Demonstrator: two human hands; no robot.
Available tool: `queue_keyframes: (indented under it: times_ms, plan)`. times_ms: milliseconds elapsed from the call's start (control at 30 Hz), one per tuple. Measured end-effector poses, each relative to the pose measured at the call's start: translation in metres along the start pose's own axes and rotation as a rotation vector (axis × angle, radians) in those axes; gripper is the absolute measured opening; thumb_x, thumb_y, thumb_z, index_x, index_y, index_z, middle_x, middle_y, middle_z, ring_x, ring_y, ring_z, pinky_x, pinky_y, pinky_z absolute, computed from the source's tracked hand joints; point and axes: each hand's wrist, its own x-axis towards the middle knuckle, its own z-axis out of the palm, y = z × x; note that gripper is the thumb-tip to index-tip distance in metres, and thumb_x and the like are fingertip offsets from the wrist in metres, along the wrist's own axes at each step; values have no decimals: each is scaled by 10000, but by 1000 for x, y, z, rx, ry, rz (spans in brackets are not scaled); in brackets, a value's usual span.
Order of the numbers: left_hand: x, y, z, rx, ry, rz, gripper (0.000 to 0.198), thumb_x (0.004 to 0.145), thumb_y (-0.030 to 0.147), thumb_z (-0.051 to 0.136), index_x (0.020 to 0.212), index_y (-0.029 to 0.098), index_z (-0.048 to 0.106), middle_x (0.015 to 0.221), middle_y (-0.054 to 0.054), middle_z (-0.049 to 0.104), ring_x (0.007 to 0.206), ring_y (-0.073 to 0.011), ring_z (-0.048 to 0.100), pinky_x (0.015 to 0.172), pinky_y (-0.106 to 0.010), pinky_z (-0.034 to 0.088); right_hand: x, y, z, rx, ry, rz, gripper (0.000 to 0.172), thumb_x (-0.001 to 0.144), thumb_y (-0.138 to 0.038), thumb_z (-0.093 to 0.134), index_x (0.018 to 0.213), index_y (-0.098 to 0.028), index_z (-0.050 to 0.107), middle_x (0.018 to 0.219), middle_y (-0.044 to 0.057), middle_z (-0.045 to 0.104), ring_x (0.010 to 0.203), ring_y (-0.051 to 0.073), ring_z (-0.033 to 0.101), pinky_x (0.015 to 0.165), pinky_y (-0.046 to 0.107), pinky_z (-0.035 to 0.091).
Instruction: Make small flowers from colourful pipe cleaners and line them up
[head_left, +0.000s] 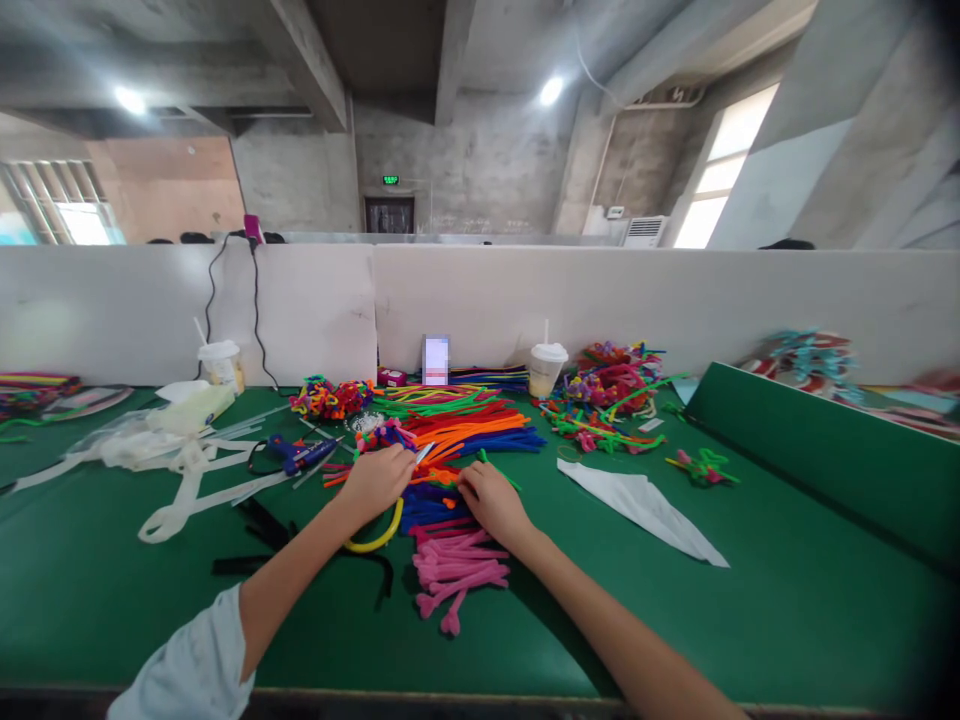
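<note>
My left hand (379, 482) is closed over the heap of coloured pipe cleaners, its fingertips pointing right. A pale, blade-like strip (425, 453) shows at those fingertips; I cannot tell if it is held. My right hand (493, 497) is pinched, with a green pipe cleaner (484, 456) showing at its fingers. Between the hands lies a small orange piece of pipe cleaner (444, 478). Orange pipe cleaners (480, 432) spread just beyond, and pink ones with looped ends (454, 570) lie nearer me. A yellow curved piece (379, 540) pokes out beneath my left hand.
A blue glue gun (300, 455) and a crumpled plastic bag (135, 435) lie left. Lidded cups (547, 370) and a phone (436, 360) stand at the back. White paper (641, 505), a finished-looking twisted piece (703, 466) and a green divider (825, 470) are on the right.
</note>
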Motion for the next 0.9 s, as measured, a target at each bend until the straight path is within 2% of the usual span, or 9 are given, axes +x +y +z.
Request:
queue_keyframes:
  times_ms: [133,267,433,667,900]
  plan:
    - [3,17,12,12,-103,23,234,883,271,353,975,188,552,925,-55,576,801,-165,578,607,-227,443,2,-2,4,38,52,21,134,810,-213,509,928,-189,567,892,48,596,820,193,511,700,290,372]
    - [7,22,21,48,-143,36,201,871,227,366,922,172,553,968,-69,572,845,-185,578,614,-245,458,4,-8,6,23,25,57,105,819,-263,503,828,-203,589,844,41,594,809,192,510,700,306,342]
    - [8,25,24,1,-54,75,185,872,248,374,905,174,540,965,-60,576,848,-169,575,621,-223,451,6,-19,-1,154,44,83,119,828,-221,477,758,-197,571,824,25,597,824,184,506,752,342,309]
    - [4,32,24,-240,150,31,184,885,266,367,889,179,530,871,-26,598,805,-132,577,666,-211,439,9,-18,-7,712,83,161,173,806,-293,464,691,-184,532,709,12,553,714,154,509,665,278,387]
    - [2,31,24,-271,194,70,195,882,247,356,870,182,540,853,-19,593,767,-128,571,645,-211,428,8,-22,-8,1062,-79,275,231,732,-400,540,693,-172,534,591,-36,511,544,109,495,557,241,398]
